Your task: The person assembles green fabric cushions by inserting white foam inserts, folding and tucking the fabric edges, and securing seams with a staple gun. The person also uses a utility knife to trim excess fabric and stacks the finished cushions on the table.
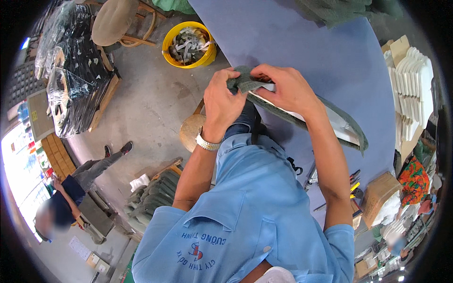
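Observation:
A long, flat panel with a white inner face [337,126] is wrapped at its edges in dark grey-green fabric [359,137]. It lies tilted along the near side of the blue-grey table, one end raised between my hands. My left hand [221,101], with a metal watch on the wrist, is closed on the bunched fabric at that end. Close beside it, my right hand [289,89] pinches the fabric edge, its thumb and fingers curled over the rim of the panel. The fingertips are partly hidden by the cloth.
The blue-grey table [311,52] carries hand tools [355,186] at its near right. Stacked white pads [413,89] and a cardboard box [381,198] stand right. Left are a yellow bucket of scraps [207,57], a stool [191,132], wrapped stacks [78,89] and another person [71,198].

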`<state>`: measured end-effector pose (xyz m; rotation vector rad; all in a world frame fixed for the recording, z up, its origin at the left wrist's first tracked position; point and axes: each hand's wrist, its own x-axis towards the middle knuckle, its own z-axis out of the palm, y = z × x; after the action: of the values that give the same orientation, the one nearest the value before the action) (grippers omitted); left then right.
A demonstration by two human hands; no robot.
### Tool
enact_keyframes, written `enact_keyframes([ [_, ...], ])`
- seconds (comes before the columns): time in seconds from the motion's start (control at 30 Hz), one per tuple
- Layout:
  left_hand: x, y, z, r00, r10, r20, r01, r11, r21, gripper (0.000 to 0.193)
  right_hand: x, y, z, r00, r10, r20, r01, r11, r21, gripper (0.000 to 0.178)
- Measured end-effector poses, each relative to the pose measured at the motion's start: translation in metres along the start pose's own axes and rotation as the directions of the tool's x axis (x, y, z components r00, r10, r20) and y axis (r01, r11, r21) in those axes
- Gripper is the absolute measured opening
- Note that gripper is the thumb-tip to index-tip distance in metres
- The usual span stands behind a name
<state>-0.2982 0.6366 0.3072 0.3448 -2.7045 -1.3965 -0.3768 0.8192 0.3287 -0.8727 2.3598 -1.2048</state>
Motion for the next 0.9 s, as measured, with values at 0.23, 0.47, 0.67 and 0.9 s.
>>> enact_keyframes([
  [0.23,0.003,-0.016,-0.007,1.0,-0.011,0.03,0.011,1.0,-0.002,0.026,0.015,0.002,0.013,0.996,0.049,0.073,-0.034,0.982,-0.187,0.025],
  [0.47,0.02,-0.001,-0.036,0.958,0.003,0.288,-0.043,0.99,0.134,0.029,0.029,0.01,0.004,0.979,0.137,0.153,-0.126,0.989,-0.078,0.024],
  [0.67,0.015,-0.004,-0.018,0.974,0.188,0.127,-0.19,0.982,-0.001,0.031,0.034,0.017,0.004,0.986,0.135,0.102,-0.128,0.989,-0.077,0.022],
  [0.9,0.029,0.009,-0.024,0.96,0.133,0.244,-0.158,0.984,0.085,0.02,0.008,-0.005,-0.018,0.996,-0.056,0.069,0.055,0.998,0.013,0.021],
])
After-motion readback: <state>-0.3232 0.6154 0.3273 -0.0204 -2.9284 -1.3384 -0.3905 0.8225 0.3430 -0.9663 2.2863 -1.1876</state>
